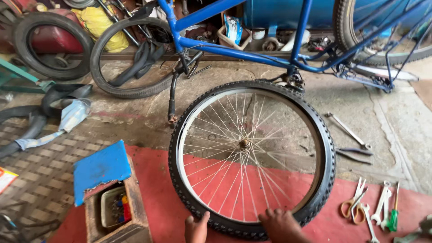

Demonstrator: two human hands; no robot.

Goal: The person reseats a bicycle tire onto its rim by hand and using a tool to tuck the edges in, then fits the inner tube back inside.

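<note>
A spoked bicycle wheel [245,144] with a knobby black tyre [324,153] lies flat on the floor, partly on a red mat [157,189]. At its near edge my left hand [196,228] rests against the outer tread with fingers curled. My right hand [281,225] presses on the tyre beside the silver rim [182,153], fingers bent over the rubber. Behind the wheel stands a blue bicycle frame [252,54].
A wooden box [130,216] with a blue lid [101,168] sits at the left. Spanners [348,131], pliers [355,155], scissors [355,204] and a green screwdriver [394,216] lie at the right. Loose tyres [49,45] and inner tubes [40,108] clutter the back left.
</note>
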